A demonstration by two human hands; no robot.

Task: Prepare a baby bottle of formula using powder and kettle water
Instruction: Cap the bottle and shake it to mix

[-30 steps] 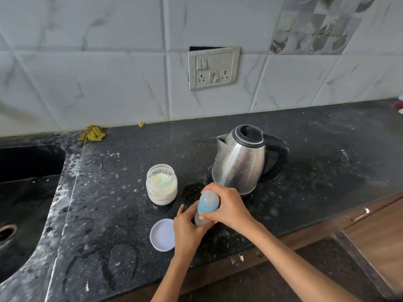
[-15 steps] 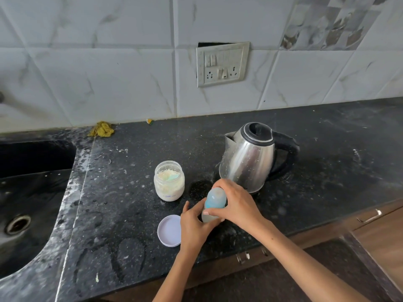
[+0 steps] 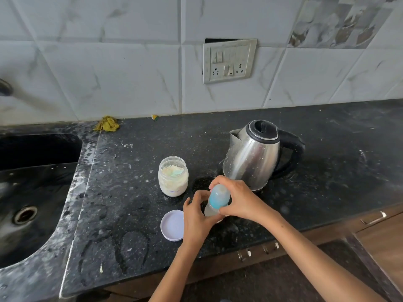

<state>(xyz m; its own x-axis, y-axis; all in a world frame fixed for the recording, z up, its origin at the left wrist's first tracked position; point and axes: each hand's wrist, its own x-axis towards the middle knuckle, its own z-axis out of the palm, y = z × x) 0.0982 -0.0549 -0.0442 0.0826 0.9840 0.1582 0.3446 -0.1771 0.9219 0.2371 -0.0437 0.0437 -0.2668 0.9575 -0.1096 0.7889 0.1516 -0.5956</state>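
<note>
A baby bottle with a pale blue cap stands on the black counter near its front edge. My left hand grips the bottle's clear lower body. My right hand is wrapped around the blue cap from the right. An open jar of pale formula powder with a light green scoop in it stands just left of the bottle. The jar's white lid lies flat beside my left hand. A steel kettle with a black handle stands right behind my hands.
A dark sink with a drain lies at the left. A yellow rag sits against the tiled wall, and a switch socket plate hangs above the counter. Wooden drawers with metal handles are at the lower right.
Both hands stay on the bottle in nearly the same grip. The view has shifted, so everything sits a little further right and up in the picture.
</note>
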